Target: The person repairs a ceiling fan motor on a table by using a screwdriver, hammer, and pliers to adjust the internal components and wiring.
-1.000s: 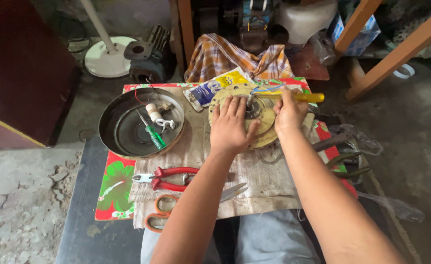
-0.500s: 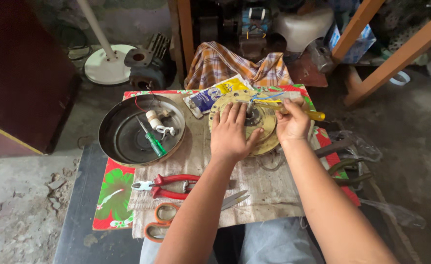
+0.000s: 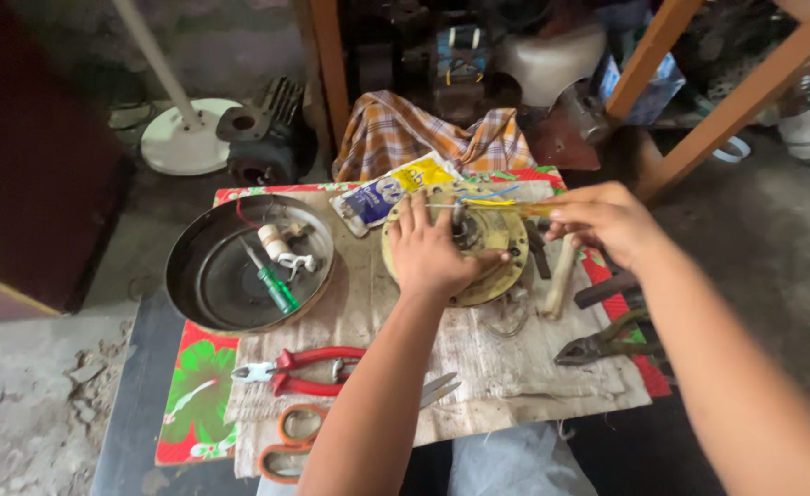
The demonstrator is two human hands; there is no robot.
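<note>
My left hand (image 3: 434, 248) lies flat on a round yellowish metal motor housing (image 3: 506, 276) at the middle of a small table, fingers spread over its top. My right hand (image 3: 607, 220) grips the yellow handle of a screwdriver (image 3: 478, 204), held level, with its thin shaft pointing left to the housing's hub. The hub itself is partly hidden by my left fingers.
A dark round pan (image 3: 210, 276) at the left holds a green screwdriver (image 3: 273, 281) and a small white part. Red-handled pliers (image 3: 299, 367), orange scissors (image 3: 295, 441), dark pliers (image 3: 598, 344) and a wooden handle (image 3: 559, 276) lie on the paper-covered table. A checked cloth (image 3: 396, 133) sits behind.
My right hand has drawn back to the right, pulling the screwdriver level across the housing. My left hand stays pressed on the housing.
</note>
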